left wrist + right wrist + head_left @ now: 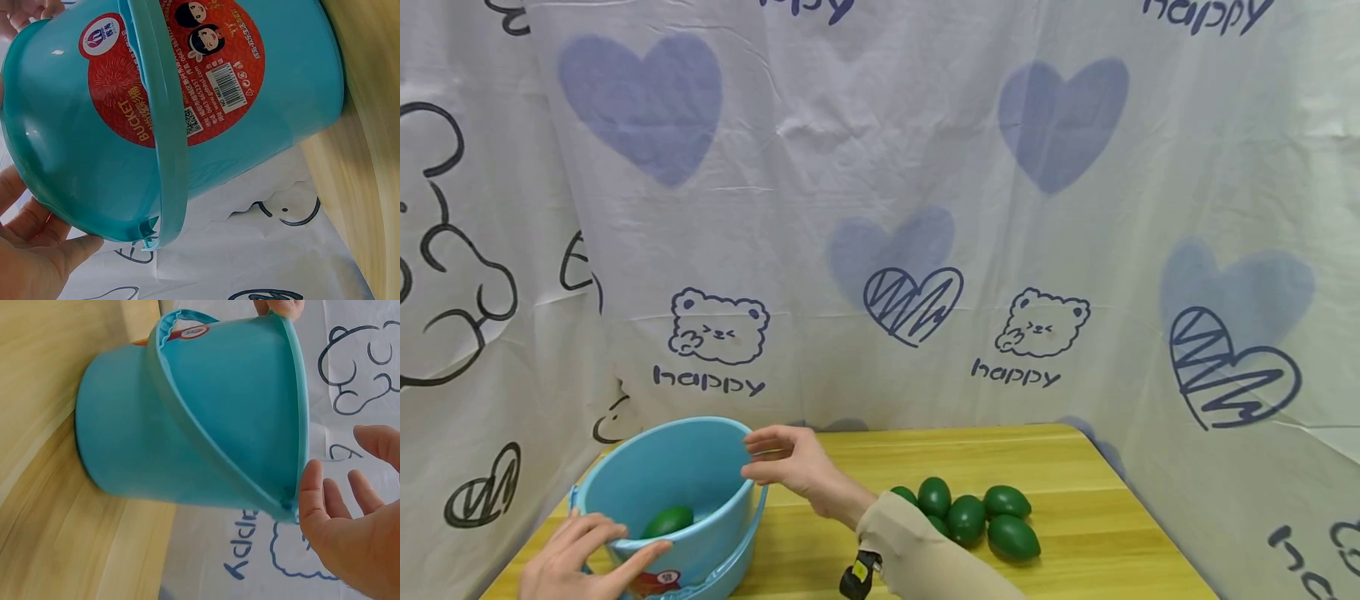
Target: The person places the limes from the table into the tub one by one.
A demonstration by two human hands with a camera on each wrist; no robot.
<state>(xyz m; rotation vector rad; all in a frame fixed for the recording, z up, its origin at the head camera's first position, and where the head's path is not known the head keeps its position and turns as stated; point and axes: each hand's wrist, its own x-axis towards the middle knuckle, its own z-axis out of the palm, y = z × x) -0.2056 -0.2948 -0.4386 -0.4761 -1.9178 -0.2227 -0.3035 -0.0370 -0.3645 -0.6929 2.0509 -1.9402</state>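
Observation:
A light-blue plastic bucket [662, 458] stands at the left of the table, with one dark green avocado [670, 522] lying inside it. My left hand [576, 558] grips the bucket's near-left rim, fingers over the edge and thumb along the outside. The left wrist view shows a red label [228, 75] and the lowered handle [169, 125] on the bucket's side. At the opposite rim, my right hand [805, 467] hovers with loosely bent fingers and holds nothing. In the right wrist view its fingertips [312, 472] are close to the rim; whether they touch it I cannot tell.
Several more dark green avocados [966, 521] lie grouped on the wooden table [1112, 533] right of the bucket, partly hidden by the right forearm. A white printed cloth [895, 367] hangs behind the table and along both sides.

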